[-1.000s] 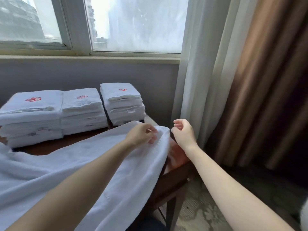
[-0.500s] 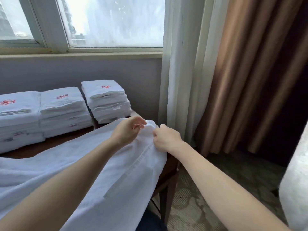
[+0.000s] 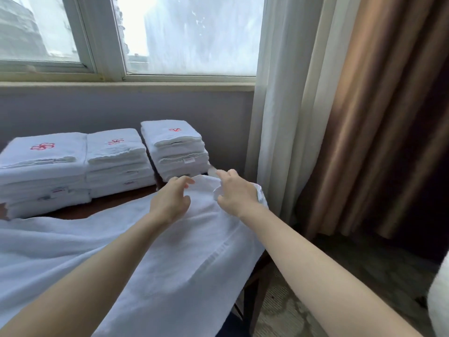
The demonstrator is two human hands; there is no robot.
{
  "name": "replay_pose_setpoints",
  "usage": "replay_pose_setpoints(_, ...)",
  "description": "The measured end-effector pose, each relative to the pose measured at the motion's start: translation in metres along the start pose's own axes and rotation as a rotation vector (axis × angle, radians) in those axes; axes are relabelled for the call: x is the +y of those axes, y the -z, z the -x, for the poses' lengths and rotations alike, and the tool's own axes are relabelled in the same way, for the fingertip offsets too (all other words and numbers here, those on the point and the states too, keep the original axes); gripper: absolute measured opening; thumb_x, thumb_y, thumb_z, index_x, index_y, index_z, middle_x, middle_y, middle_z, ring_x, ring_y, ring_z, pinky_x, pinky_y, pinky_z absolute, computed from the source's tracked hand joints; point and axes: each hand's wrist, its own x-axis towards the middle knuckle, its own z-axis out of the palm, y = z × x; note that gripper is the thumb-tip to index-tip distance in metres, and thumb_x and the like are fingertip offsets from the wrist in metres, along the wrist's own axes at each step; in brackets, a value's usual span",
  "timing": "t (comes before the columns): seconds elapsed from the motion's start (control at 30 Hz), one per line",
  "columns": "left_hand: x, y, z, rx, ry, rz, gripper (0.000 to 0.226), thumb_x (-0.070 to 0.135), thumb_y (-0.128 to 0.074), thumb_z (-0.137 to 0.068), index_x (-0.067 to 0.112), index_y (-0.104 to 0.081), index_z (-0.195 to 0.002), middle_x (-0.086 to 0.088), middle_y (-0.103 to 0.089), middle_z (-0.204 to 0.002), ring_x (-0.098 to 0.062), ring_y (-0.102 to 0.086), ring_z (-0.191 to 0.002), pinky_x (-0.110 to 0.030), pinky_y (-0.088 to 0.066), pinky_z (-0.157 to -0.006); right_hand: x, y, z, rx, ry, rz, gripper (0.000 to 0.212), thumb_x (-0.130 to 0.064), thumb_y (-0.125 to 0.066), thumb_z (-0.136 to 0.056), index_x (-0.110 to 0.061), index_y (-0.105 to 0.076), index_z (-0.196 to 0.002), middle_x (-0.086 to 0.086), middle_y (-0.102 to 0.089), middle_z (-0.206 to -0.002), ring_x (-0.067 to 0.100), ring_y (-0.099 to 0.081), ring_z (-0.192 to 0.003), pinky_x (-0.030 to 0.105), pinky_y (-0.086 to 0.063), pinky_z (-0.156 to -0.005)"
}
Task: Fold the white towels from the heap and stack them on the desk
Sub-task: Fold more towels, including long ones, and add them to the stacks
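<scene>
Stacks of folded white towels are seen at the back left of the worktop (image 3: 102, 207), under a window: a left stack (image 3: 43, 171), a middle stack (image 3: 116, 161) and a right stack (image 3: 175, 149), set side by side and touching or nearly so. A red emblem is shown on the top towel of each.

An unfolded towel (image 3: 126, 259) is spread across the front of the worktop, its near part hanging over the front edge and its far right corner lying at the right end of the worktop. Both bare arms are stretched forward over it.

The left hand (image 3: 170, 200) is placed on the far edge of the towel, fingers curled but loose; no cloth is seen pinched, so its grip is judged released. Just to its right, the right hand (image 3: 237, 193) is closed around the bunched corner of the towel, with the forefinger pointing forward; cloth is seen emerging on both sides of the palm.

At far right, a pale sheer curtain (image 3: 279, 105) and a brown curtain (image 3: 376, 117) hang beside the worktop, and a white mass, perhaps the heap (image 3: 439, 300), is glimpsed at the frame's edge.

Risks are judged as follows. If the corner is lifted by one hand only, the fold could be skewed. Since much cloth overhangs the front, the towel could be dragged to the floor by its own weight. A wide sweep could nudge the right stack.
</scene>
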Motion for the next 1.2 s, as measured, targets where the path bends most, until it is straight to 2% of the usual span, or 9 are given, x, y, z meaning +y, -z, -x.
replay_pose_setpoints(0.13,-0.028,0.007,-0.001,-0.098,0.133,-0.160,0.053,0.022,-0.052,-0.093,0.026,-0.040,-0.145,-0.004,-0.045,-0.142,-0.026,-0.050,-0.126,-0.037,-0.045,-0.096,-0.001,-0.021,-0.014,-0.124,-0.102,-0.025,0.050,-0.025,-0.041,-0.100,-0.021,-0.025,-0.147,0.010,-0.041,-0.132,0.034,-0.056,-0.110,0.036,-0.039,-0.068)
replay_pose_setpoints(0.23,-0.040,0.006,0.000,-0.091,0.210,-0.208,0.052,0.032,-0.046,-0.098,0.027,-0.035,-0.149,-0.002,-0.041,-0.148,-0.028,-0.050,-0.127,-0.038,-0.043,-0.092,0.002,-0.034,-0.019,-0.108,-0.115,-0.050,0.037,-0.033,-0.031,-0.104,-0.015,-0.039,-0.135,0.012,-0.042,-0.133,0.034,-0.054,-0.110,0.036,-0.041,-0.072)
replay_pose_setpoints(0.3,-0.045,0.006,0.002,-0.064,0.203,-0.268,0.048,0.034,-0.040,-0.101,0.025,-0.036,-0.148,-0.002,-0.042,-0.147,-0.029,-0.053,-0.122,-0.038,-0.043,-0.086,0.000,-0.040,-0.022,-0.093,-0.082,-0.097,0.039,-0.037,-0.027,-0.105,-0.016,-0.045,-0.133,0.012,-0.044,-0.136,0.033,-0.053,-0.115,0.038,-0.045,-0.082)
replay_pose_setpoints(0.43,-0.062,0.013,0.011,0.055,0.181,-0.386,0.044,0.035,-0.034,-0.102,0.020,-0.043,-0.142,-0.002,-0.048,-0.140,-0.029,-0.059,-0.109,-0.038,-0.046,-0.084,-0.011,-0.049,-0.029,-0.052,-0.024,-0.173,0.041,-0.037,-0.034,-0.103,-0.020,-0.045,-0.139,0.009,-0.047,-0.138,0.030,-0.052,-0.120,0.039,-0.046,-0.091)
replay_pose_setpoints(0.6,-0.092,0.032,0.016,0.081,0.209,-0.333,0.048,0.038,-0.038,-0.102,0.022,-0.041,-0.147,0.001,-0.045,-0.147,-0.025,-0.055,-0.120,-0.035,-0.044,-0.091,-0.043,-0.060,-0.041,-0.052,0.042,-0.239,0.043,-0.035,-0.042,-0.099,-0.023,-0.046,-0.140,0.006,-0.048,-0.136,0.026,-0.056,-0.114,0.036,-0.046,-0.088)
replay_pose_setpoints(0.77,-0.121,0.047,0.021,0.130,0.243,-0.349,0.047,0.041,-0.045,-0.099,0.020,-0.049,-0.141,-0.005,-0.048,-0.135,-0.030,-0.057,-0.109,-0.038,-0.045,-0.086,-0.062,-0.075,-0.048,0.023,0.138,-0.355,0.050,-0.022,-0.058,-0.083,-0.023,-0.056,-0.134,0.001,-0.058,-0.130,0.021,-0.059,-0.113,0.036,-0.049,-0.090)
replay_pose_setpoints(0.93,-0.129,0.050,0.015,0.201,0.228,-0.309,0.030,0.035,-0.051,-0.096,0.019,-0.065,-0.117,-0.006,-0.056,-0.117,-0.031,-0.059,-0.096,-0.035,-0.042,-0.077,-0.061,-0.079,-0.066,0.053,0.199,-0.444,0.046,-0.016,-0.061,-0.080,-0.020,-0.062,-0.126,-0.003,-0.064,-0.124,0.016,-0.060,-0.112,0.033,-0.049,-0.093)
replay_pose_setpoints(1.1,-0.131,0.049,0.009,0.271,0.166,-0.236,0.019,0.031,-0.047,-0.099,0.020,-0.059,-0.108,-0.001,-0.062,-0.112,-0.030,-0.061,-0.088,-0.033,-0.037,-0.068,-0.060,-0.083,-0.080,0.110,0.279,-0.455,0.038,-0.009,-0.063,-0.079,-0.014,-0.064,-0.117,0.000,-0.064,-0.114,0.019,-0.061,-0.103,0.034,-0.050,-0.086)
replay_pose_setpoints(1.2,-0.128,0.050,0.010,0.337,0.148,-0.197,0.014,0.031,-0.043,-0.102,0.022,-0.053,-0.107,-0.003,-0.068,-0.097,-0.035,-0.062,-0.080,-0.033,-0.034,-0.062,-0.060,-0.082,-0.081,0.187,0.285,-0.501,0.030,-0.005,-0.063,-0.080,-0.010,-0.065,-0.109,0.002,-0.061,-0.107,0.022,-0.060,-0.094,0.034,-0.049,-0.079)
